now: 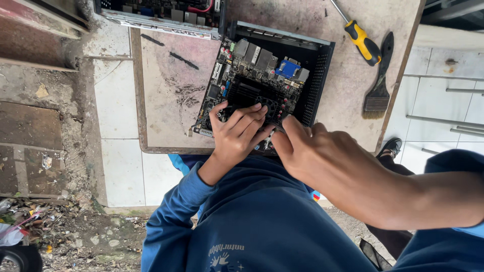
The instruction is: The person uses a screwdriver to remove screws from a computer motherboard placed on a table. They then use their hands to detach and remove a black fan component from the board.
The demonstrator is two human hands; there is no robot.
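Note:
A small black circuit board (237,80) with a blue connector (288,68) and a dark heat sink (249,93) lies tilted in a black perforated metal case (317,75) on a worn wooden table (166,100). My left hand (237,133) rests on the board's near edge, its fingers curled over the heat sink and fan area. My right hand (312,156) comes in from the right, thumb and fingers pinched at the board's near right corner beside the left hand. What the fingertips hold is hidden.
A yellow-handled screwdriver (360,40) and a black paintbrush (380,80) lie on the table to the right of the case. Another open case with a board (161,12) sits at the far edge. White tiles and dirt ground are at left.

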